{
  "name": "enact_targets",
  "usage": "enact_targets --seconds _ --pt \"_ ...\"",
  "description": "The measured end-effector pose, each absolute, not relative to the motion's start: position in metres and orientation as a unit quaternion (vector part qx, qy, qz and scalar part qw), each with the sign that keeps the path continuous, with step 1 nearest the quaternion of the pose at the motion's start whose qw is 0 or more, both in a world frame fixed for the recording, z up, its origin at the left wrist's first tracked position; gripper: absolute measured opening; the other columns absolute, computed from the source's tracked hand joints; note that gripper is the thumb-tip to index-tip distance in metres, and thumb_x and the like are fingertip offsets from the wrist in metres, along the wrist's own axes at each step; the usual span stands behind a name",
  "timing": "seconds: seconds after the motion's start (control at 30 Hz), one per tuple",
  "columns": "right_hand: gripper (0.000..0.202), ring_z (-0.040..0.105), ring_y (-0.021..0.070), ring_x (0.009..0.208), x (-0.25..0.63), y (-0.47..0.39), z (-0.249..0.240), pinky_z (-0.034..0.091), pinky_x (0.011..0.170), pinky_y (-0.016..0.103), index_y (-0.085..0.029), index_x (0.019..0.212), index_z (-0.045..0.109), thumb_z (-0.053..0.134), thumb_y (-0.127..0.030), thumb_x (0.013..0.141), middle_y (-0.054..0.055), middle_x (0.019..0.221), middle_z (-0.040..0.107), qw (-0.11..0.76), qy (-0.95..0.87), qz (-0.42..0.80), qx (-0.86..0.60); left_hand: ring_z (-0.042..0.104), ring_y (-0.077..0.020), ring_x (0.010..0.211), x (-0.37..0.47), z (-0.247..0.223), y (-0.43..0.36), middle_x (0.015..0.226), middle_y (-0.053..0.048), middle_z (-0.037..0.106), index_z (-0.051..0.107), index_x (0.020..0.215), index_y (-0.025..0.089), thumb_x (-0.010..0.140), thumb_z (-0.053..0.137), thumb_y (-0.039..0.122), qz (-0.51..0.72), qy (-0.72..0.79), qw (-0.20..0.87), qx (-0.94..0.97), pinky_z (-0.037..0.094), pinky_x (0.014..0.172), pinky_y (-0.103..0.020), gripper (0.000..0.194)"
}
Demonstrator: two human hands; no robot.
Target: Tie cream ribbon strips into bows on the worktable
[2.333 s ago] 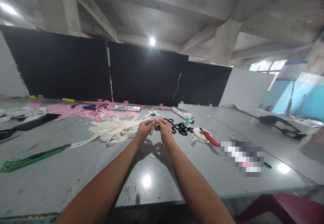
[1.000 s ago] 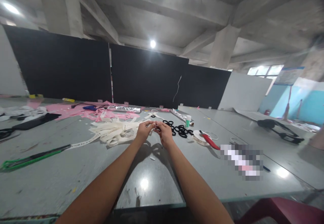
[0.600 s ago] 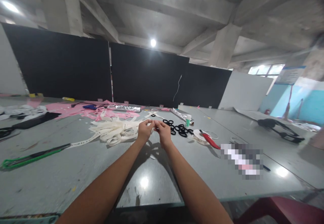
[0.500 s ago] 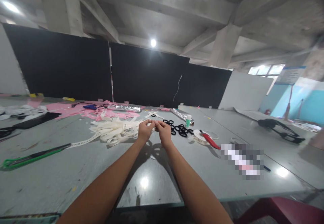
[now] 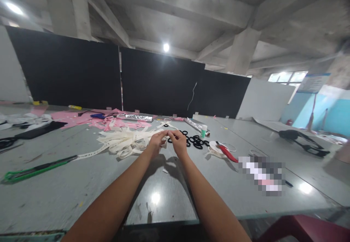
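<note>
Left hand (image 5: 156,140) and right hand (image 5: 178,142) together at tips, can't tell if gripping; pinch evenly, clear of ribbons (image 5: 127,142).

- Grey table (image 5: 218,191), worn and stained, a seam running across its right part
- Mid-table: tangled cream ribbon (image 5: 127,139), one lettered tail running left to the tip of the green cutter (image 5: 37,169)
- Right of that: loose black rings (image 5: 197,139), green-and-white bottle (image 5: 203,131) upright just beside them
- Then a white spool (image 5: 214,146) — red-handled tool (image 5: 229,154) leaning over its edge
- Far side: pink sheets (image 5: 64,118), two foil-wrapped lengths (image 5: 138,118), yellow marker (image 5: 74,107)
- Left end: white scraps (image 5: 26,119), flat black piece (image 5: 42,130), black scissors (image 5: 7,142)
</note>
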State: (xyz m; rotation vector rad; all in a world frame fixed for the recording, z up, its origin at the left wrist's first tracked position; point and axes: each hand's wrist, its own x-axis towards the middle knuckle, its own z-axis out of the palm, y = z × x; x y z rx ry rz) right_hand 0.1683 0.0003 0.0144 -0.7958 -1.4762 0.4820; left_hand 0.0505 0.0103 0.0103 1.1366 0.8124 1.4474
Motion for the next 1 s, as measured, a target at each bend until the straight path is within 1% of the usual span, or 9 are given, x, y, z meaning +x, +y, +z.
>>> enact_targets --seconds 0.1,0.2,0.37,0.5,0.63,0.8,0.9,1.0 --pt "0.02 0.056 0.0165 0.074 0.17 -0.002 0.016 0.041 0.062 0.025 -0.024 0.083 0.074 0.059 -0.037 0.079 0.003 0.08 0.067 0.635 -0.66 0.213 -0.34 0.057 -0.0167 0.085 0.048 0.007 0.012 0.101 -0.009 0.067 0.072 0.089 0.016 0.064 0.069 0.051 0.594 0.329 0.566 0.468 0.04 0.071 -0.026 0.043" --pt "0.02 0.057 0.0172 0.077 0.172 0.001 0.014 0.041 0.061 0.025 -0.024 0.082 0.074 0.059 -0.038 0.078 0.003 0.08 0.066 0.63 -0.663 0.231 -0.332 0.058 -0.0159 0.078 0.048 0.005 0.011 0.098 -0.01 0.067 0.072 0.091 0.017 0.062 0.072 0.05 0.578 0.318 0.599 0.454 0.041 0.066 -0.025 0.043" --pt "0.021 0.057 0.0182 0.08 0.173 0.005 0.011 0.042 0.062 0.025 -0.024 0.081 0.074 0.059 -0.039 0.078 0.004 0.081 0.065 0.633 -0.656 0.252 -0.324 0.058 -0.0165 0.075 0.048 0.009 0.005 0.092 -0.009 0.067 0.071 0.088 0.016 0.061 0.075 0.047 0.552 0.289 0.651 0.433 0.04 0.058 -0.024 0.041" --pt "0.021 0.057 0.0183 0.081 0.173 0.006 0.01 0.044 0.066 0.026 -0.024 0.078 0.074 0.06 -0.04 0.077 0.003 0.081 0.065 0.639 -0.652 0.259 -0.315 0.058 -0.0149 0.071 0.048 0.011 0.003 0.089 -0.009 0.066 0.07 0.085 0.015 0.06 0.077 0.044 0.553 0.279 0.662 0.423 0.041 0.055 -0.023 0.039" --pt "0.021 0.057 0.0183 0.082 0.173 0.004 0.011 0.045 0.066 0.026 -0.024 0.077 0.073 0.06 -0.04 0.078 0.003 0.082 0.065 0.635 -0.655 0.264 -0.311 0.057 -0.0131 0.067 0.048 0.012 0.002 0.085 -0.008 0.065 0.069 0.085 0.015 0.059 0.079 0.042 0.546 0.271 0.676 0.414 0.041 0.053 -0.022 0.039" --pt "0.019 0.056 0.018 0.08 0.172 0.001 0.013 0.045 0.063 0.026 -0.023 0.074 0.072 0.06 -0.038 0.077 0.004 0.081 0.063 0.646 -0.642 0.276 -0.305 0.058 -0.0137 0.067 0.048 0.012 -0.001 0.083 -0.008 0.065 0.068 0.083 0.014 0.063 0.077 0.042 0.539 0.234 0.688 0.426 0.044 0.056 -0.023 0.036" --pt "0.018 0.056 0.018 0.08 0.17 0.002 0.013 0.045 0.068 0.027 -0.023 0.072 0.073 0.061 -0.036 0.076 0.003 0.078 0.064 0.655 -0.632 0.285 -0.3 0.06 -0.0145 0.071 0.049 0.012 -0.001 0.086 -0.008 0.065 0.067 0.084 0.014 0.063 0.077 0.04 0.534 0.218 0.694 0.431 0.046 0.061 -0.024 0.035" --pt "0.017 0.058 0.0183 0.081 0.169 0.004 0.012 0.045 0.075 0.03 -0.023 0.074 0.073 0.062 -0.035 0.075 0.003 0.081 0.066 0.662 -0.624 0.297 -0.29 0.061 -0.0159 0.076 0.053 0.011 0.001 0.091 -0.008 0.066 0.068 0.086 0.016 0.062 0.077 0.042 0.551 0.231 0.681 0.423 0.047 0.064 -0.025 0.037"
